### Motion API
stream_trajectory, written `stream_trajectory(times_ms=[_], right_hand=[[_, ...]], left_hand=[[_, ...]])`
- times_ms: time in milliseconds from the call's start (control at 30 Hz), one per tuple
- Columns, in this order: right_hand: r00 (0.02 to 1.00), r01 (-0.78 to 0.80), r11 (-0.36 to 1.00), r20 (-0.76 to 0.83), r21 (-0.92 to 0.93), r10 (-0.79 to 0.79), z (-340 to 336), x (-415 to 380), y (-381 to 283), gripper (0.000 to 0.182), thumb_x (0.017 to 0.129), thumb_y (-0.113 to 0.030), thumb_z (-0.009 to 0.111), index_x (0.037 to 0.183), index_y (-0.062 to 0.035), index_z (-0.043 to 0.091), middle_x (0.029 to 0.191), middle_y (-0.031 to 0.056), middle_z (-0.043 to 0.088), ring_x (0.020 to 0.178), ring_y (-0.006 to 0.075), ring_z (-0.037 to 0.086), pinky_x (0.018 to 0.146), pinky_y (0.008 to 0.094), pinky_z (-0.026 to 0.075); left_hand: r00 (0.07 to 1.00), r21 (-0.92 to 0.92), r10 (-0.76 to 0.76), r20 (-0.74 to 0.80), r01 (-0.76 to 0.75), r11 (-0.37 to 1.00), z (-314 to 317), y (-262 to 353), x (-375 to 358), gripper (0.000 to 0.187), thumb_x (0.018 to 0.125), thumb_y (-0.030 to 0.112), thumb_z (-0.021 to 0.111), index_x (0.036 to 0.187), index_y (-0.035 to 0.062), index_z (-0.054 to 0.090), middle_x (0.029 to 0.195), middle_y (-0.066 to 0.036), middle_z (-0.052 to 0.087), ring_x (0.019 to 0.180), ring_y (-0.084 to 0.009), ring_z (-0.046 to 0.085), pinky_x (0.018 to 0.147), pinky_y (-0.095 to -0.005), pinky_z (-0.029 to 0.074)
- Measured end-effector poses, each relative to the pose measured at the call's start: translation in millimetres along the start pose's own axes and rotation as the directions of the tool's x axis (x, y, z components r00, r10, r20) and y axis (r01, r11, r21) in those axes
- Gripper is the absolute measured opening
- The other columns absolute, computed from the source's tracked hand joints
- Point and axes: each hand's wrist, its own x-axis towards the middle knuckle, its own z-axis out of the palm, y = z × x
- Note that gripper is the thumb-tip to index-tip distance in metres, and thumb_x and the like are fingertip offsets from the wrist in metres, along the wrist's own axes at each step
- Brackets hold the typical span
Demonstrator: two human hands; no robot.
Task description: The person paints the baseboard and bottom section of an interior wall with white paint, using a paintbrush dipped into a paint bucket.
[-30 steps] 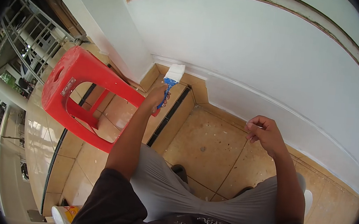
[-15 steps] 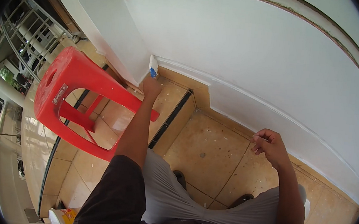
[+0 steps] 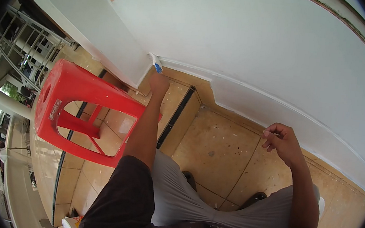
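Observation:
My left hand (image 3: pixel 159 84) is closed round a paint brush (image 3: pixel 157 65) with blue on it and white bristles. The bristles touch the bottom corner where the white wall (image 3: pixel 243 44) meets the white pillar (image 3: pixel 94 24), just above the tan tile skirting. My right hand (image 3: pixel 281 142) hangs in front of the lower wall at the right, fingers curled with the thumb near the fingertips. Whether anything small is between those fingers cannot be made out.
A red plastic stool (image 3: pixel 83 85) stands at the left beside my left forearm. Dark-edged tile steps (image 3: pixel 175 117) run below the corner. Spots and flakes lie on the tiled floor (image 3: pixel 214 148). A white container (image 3: pixel 70 225) is at the lower left, a metal railing (image 3: pixel 29 44) behind.
The view has shifted slightly. The brush, still in my left hand, has changed its tilt, with its bristles now angled left into the corner. My right hand keeps nearly the same curled pose.

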Motion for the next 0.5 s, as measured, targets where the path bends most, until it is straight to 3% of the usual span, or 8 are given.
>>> stream_trajectory(times_ms=[500], right_hand=[[0.999, 0.044, 0.999, -0.021, 0.006, -0.044, -4.6, -16.8, -4.6, 0.013, 0.091, -0.014, 0.063, 0.088, -0.0017, 0.061, 0.079, 0.0029, 0.061, 0.067, 0.0119, 0.063, 0.057, 0.0249, 0.050]], left_hand=[[0.987, 0.027, 0.159, 0.002, -0.159, 0.987, 4.5, 20.1, -25.4, 0.023, 0.085, 0.012, 0.056, 0.076, -0.0079, 0.063, 0.076, -0.029, 0.064, 0.074, -0.0445, 0.064, 0.065, -0.0489, 0.051]])
